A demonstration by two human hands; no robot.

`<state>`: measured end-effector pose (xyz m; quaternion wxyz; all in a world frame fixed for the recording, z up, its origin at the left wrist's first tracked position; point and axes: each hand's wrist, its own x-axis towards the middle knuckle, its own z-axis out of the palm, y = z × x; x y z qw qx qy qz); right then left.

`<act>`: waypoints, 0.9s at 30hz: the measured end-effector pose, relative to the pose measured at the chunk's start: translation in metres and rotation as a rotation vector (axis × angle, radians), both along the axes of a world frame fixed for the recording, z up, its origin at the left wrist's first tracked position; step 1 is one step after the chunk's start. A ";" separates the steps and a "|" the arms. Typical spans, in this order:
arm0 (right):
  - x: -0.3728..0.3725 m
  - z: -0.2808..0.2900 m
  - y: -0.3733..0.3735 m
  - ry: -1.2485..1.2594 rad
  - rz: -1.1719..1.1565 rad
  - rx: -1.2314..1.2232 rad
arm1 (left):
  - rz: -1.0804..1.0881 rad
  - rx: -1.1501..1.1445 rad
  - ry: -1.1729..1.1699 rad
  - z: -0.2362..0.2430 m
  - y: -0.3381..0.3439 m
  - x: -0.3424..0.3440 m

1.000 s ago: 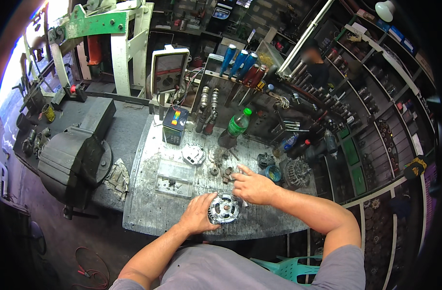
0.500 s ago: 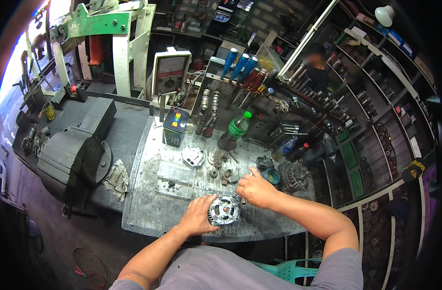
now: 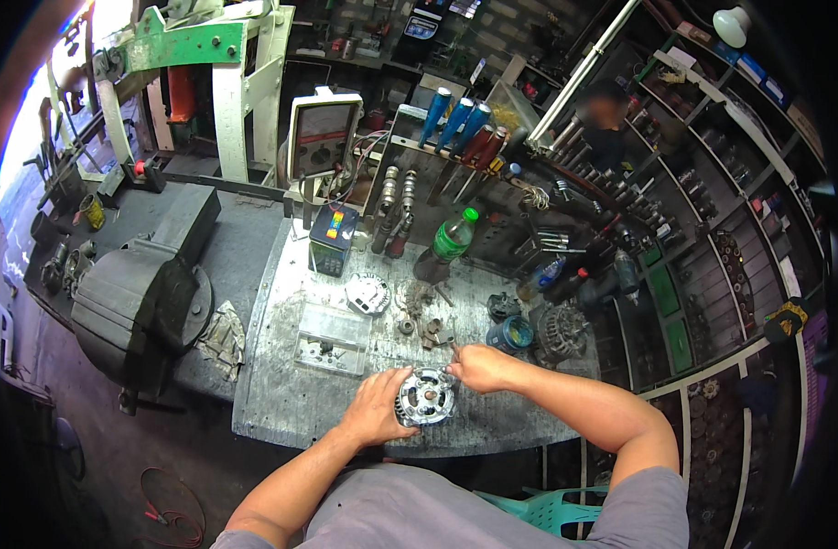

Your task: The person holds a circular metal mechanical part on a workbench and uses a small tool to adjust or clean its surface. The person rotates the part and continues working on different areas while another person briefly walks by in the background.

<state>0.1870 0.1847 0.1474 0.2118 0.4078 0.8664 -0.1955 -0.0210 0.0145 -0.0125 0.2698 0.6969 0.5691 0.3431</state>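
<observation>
On the near part of the metal-topped bench, a silver alternator (image 3: 425,398) rests with its round slotted end facing up. My left hand (image 3: 378,407) wraps its left side, fingers along the far rim and thumb at the near edge. My right hand (image 3: 483,368) is closed at the alternator's far right edge. A small dark tip shows by its fingers; I cannot make out what it holds. Just beyond lie small metal parts (image 3: 434,334). A clear plastic box (image 3: 332,343) with small pieces sits to the left, below a round silver cover (image 3: 367,295).
A large vise (image 3: 135,297) stands at left beside a crumpled rag (image 3: 222,341). Behind the work are a battery-like black box (image 3: 331,240), a green bottle (image 3: 453,235) and a tool rack with blue-handled screwdrivers (image 3: 457,123). To the right, a blue tin (image 3: 510,335) stands beside another alternator (image 3: 562,331).
My right hand has turned and dropped slightly toward me, and its raised finger has folded in. More of the blue tin now shows. My left hand and the alternator stay put.
</observation>
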 end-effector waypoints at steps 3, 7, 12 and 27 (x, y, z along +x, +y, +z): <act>0.008 0.002 0.005 -0.009 0.121 0.102 | 0.010 -0.003 -0.008 -0.001 0.000 0.000; 0.019 0.004 0.008 0.057 0.557 0.408 | 0.008 0.000 -0.011 -0.002 0.001 0.001; 0.014 0.001 0.007 0.157 0.838 0.518 | -0.004 -0.014 -0.004 -0.002 0.002 -0.001; 0.000 -0.003 0.005 0.018 0.005 -0.007 | 0.006 0.010 -0.001 -0.003 0.001 0.000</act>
